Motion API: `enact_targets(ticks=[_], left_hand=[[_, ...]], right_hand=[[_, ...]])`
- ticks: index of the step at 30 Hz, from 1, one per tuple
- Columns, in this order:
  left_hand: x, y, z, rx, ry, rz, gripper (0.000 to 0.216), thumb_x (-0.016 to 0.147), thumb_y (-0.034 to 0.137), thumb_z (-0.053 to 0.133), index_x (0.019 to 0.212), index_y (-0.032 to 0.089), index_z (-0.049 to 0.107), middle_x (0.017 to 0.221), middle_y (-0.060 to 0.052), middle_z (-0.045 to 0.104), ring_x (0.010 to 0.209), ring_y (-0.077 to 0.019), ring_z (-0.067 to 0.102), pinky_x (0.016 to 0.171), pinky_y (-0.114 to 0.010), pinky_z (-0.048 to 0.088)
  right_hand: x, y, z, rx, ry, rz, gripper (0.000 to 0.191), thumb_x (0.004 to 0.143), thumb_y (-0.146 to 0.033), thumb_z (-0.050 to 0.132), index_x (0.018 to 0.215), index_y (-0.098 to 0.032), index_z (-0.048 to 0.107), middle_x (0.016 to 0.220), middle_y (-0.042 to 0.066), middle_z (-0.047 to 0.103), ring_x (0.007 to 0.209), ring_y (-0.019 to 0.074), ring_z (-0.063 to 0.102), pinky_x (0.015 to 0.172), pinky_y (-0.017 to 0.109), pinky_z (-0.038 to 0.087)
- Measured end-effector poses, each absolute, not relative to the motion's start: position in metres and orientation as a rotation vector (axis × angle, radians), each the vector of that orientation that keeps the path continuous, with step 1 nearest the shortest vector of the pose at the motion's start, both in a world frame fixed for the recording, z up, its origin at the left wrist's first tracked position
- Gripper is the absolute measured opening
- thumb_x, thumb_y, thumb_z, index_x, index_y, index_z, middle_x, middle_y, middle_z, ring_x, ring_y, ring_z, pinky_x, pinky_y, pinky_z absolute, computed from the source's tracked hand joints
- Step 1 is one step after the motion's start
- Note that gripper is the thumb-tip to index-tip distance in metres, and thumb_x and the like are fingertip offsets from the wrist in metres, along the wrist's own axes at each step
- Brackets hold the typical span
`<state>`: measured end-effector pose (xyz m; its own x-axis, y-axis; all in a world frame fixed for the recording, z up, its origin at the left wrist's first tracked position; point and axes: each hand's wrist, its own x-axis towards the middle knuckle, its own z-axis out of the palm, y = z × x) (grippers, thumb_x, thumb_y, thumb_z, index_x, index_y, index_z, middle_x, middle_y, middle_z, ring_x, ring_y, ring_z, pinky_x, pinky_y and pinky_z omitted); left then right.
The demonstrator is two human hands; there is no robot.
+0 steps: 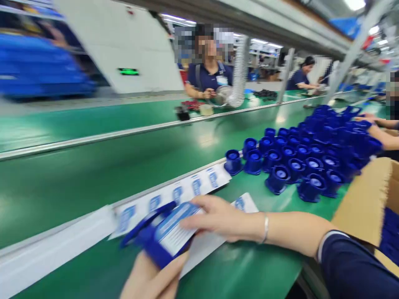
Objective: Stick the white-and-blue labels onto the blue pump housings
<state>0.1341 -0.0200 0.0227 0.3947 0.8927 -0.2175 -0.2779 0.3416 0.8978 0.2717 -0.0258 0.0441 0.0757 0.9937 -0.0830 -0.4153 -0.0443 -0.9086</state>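
Note:
My left hand (156,276), at the bottom, is wrapped round a dark blue plastic part (152,245) with a wide flange. A blue-and-white printed label (177,226) covers the face of that part. My right hand (215,218), with a bracelet at the wrist, pinches the label's right edge, thumb and fingers over the part. Whether the label is fully stuck down I cannot tell, as motion blurs it. Under my right hand lies a white label strip (202,251); another label strip (177,193) with several blue prints lies behind the part.
Many blue plastic parts (311,162) stand grouped on the green table (264,265) at right. A cardboard box (361,203) with more parts is at the right edge. White backing paper (56,249) lies left. Co-workers sit beyond the line; another person's hands (380,128) reach in at right.

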Motion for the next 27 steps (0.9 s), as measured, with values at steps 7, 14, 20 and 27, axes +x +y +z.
enact_targets(ticks=[7,14,20,27], left_hand=[[0.113,-0.031,0.030,0.732,0.741,1.013,0.065,0.065,0.034,0.090,0.124,0.022,0.066,0.127,-0.010,0.070,0.128,-0.0343,0.057,0.112,-0.046,0.042],[0.114,-0.028,0.022,0.578,0.725,1.024,0.058,0.077,0.039,0.083,0.129,0.023,0.065,0.119,-0.009,0.074,0.119,-0.0315,0.063,0.103,-0.043,0.049],[0.115,-0.027,0.023,0.578,0.763,1.033,0.051,0.075,0.042,0.084,0.118,0.019,0.070,0.110,-0.010,0.076,0.112,-0.0303,0.066,0.095,-0.039,0.053],[0.116,-0.029,0.024,0.634,0.803,1.068,0.046,0.079,0.046,0.079,0.114,0.019,0.067,0.107,-0.009,0.076,0.110,-0.0291,0.067,0.093,-0.039,0.053]], right_hand=[[0.276,-0.039,0.043,-0.900,-0.872,1.476,0.038,0.075,-0.049,0.083,0.089,-0.022,0.059,0.079,0.000,0.062,0.069,0.0145,0.054,0.060,0.026,0.043],[0.284,-0.044,0.042,-1.122,-1.199,1.200,0.040,0.085,-0.058,0.071,0.088,-0.021,0.054,0.078,-0.001,0.052,0.072,0.0157,0.049,0.064,0.028,0.042],[0.287,-0.050,0.043,-1.263,-1.474,0.901,0.040,0.096,-0.053,0.058,0.073,-0.021,0.049,0.069,-0.002,0.048,0.067,0.0157,0.044,0.062,0.030,0.031],[0.281,-0.054,0.043,-1.264,-1.531,0.832,0.042,0.100,-0.049,0.054,0.069,-0.022,0.044,0.066,-0.002,0.043,0.064,0.0153,0.040,0.060,0.030,0.029]])
